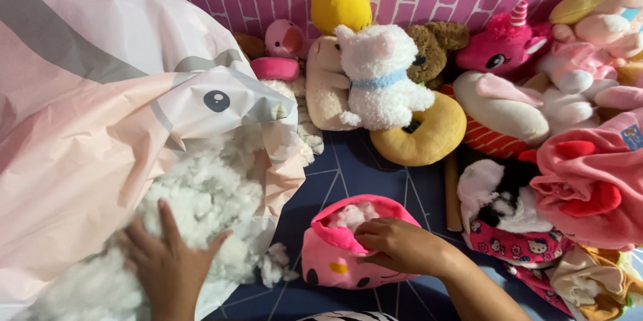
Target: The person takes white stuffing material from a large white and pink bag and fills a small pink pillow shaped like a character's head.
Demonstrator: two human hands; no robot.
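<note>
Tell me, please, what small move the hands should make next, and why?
Probably the left hand should pinch a tuft of white stuffing: it lies flat on the pile, while the right hand holds open the pink plush shell, only partly filled.

Scene lit brightly and evenly from overhead, colours rendered saturated, shadows kept soft and short — slight glare seen on the pink plastic bag (80, 126), edges bent by wide-angle distortion, hands slightly softened by blur.
</note>
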